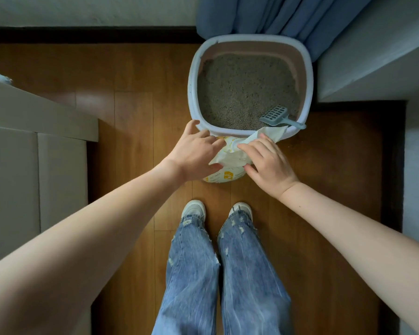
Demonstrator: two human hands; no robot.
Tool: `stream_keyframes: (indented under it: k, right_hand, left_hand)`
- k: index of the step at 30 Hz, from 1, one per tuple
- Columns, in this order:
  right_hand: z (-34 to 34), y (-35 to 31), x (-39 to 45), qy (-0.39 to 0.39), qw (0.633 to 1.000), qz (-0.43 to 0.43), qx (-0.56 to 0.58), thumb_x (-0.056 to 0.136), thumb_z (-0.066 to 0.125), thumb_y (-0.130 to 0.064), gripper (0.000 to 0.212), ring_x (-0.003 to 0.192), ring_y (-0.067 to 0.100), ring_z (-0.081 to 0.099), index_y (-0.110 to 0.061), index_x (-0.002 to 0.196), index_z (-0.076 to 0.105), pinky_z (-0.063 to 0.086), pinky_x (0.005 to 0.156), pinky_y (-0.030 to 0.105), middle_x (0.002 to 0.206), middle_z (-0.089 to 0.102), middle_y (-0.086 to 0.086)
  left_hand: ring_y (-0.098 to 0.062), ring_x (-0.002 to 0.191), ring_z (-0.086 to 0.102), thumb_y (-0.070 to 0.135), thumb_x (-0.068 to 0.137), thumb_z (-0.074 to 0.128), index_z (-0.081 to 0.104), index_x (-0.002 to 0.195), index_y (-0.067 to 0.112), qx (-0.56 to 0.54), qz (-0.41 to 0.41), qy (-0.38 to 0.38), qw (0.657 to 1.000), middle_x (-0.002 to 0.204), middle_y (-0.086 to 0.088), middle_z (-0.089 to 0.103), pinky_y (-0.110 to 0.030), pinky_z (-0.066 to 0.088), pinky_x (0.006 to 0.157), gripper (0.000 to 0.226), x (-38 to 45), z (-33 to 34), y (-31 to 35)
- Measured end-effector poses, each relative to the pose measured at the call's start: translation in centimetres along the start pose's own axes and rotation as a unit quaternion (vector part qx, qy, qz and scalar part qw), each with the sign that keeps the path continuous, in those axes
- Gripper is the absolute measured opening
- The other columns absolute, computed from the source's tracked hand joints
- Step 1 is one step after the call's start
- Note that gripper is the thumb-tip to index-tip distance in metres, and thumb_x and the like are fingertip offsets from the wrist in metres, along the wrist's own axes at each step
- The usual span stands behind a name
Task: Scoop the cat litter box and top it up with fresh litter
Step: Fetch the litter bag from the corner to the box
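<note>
There is one camera, worn on the person's head; it looks almost straight down at the wooden floor (136, 131); the arms reach out from the bottom corners, so they look big and close; the litter box (191, 93) sits farther off, near the top; the wide lens seems to bend the edges; no second view shares the scene.

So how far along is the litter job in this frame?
Possibly scooped: the grey slotted plastic scoop lies in the pale-rimmed litter box, untouched. In hand: left hand and right hand grip the crumpled top of the white-and-yellow litter bag standing on the floor. Left: pouring; no litter is flowing yet.
</note>
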State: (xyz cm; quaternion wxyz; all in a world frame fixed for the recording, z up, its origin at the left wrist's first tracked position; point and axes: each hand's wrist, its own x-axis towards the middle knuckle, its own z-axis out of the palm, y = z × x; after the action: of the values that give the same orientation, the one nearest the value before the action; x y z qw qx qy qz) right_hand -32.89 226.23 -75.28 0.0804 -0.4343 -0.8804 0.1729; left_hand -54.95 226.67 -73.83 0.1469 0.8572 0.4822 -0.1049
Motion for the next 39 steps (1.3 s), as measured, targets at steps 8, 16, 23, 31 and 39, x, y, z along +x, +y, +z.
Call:
stream_keyframes:
  k: [8,16,23,31,39]
  right_hand:
    - [-2.3,-2.2,-0.6,0.012,0.996,0.083,0.005,0.079,0.040,-0.010,0.033,0.092,0.032,0.057,-0.006,0.094,0.069,0.041,0.100,0.048,0.089,0.065,0.010]
    - [-3.1,-5.0,0.3,0.010,0.955,0.286,0.081,0.088,0.054,-0.006,0.022,0.105,0.021,0.047,-0.012,0.106,0.065,0.046,0.086,0.032,0.111,0.054,0.006]
    - [-2.5,-7.4,4.2,0.086,0.423,0.709,0.557,0.085,0.065,-0.036,0.039,0.091,0.017,0.062,-0.014,0.115,0.053,0.057,0.077,0.032,0.104,0.061,0.005]
    - [-0.9,-8.1,6.0,0.119,0.278,0.729,0.614,0.094,0.056,-0.016,0.029,0.090,0.021,0.061,-0.003,0.120,0.057,0.055,0.084,0.036,0.108,0.062,0.011]
    - [-0.9,-8.8,5.0,0.208,0.191,0.682,0.675,0.095,0.054,-0.008,0.038,0.112,0.028,0.061,0.001,0.132,0.048,0.054,0.089,0.033,0.122,0.060,0.019]
  left_hand:
    - [-0.024,0.100,0.060,0.019,0.098,0.053,0.064,0.111,0.018,-0.066,-0.053,-0.055,0.995,0.106,-0.001,0.068,-0.041,0.027,0.107,0.017,0.1,-1.9,-1.4]
    - [-0.024,0.076,0.058,0.018,0.098,0.044,0.067,0.087,0.012,-0.164,-0.157,-0.032,0.973,0.084,-0.004,0.065,-0.035,0.043,0.078,0.026,0.3,-2.7,-2.0]
    - [-0.024,0.079,0.059,0.018,0.096,0.050,0.068,0.093,0.012,-0.193,-0.131,-0.035,0.972,0.086,-0.001,0.061,-0.030,0.042,0.065,0.020,1.8,-4.2,-2.2]
    - [-0.023,0.116,0.055,0.034,0.098,0.054,0.057,0.131,0.016,-0.223,-0.097,-0.222,0.944,0.128,-0.002,0.059,-0.033,0.044,0.093,0.038,4.3,-3.6,0.7]
    - [-0.024,0.098,0.058,0.036,0.098,0.051,0.062,0.117,0.012,-0.241,-0.118,-0.269,0.925,0.108,-0.006,0.062,-0.035,0.045,0.080,0.033,4.8,-3.2,0.7]
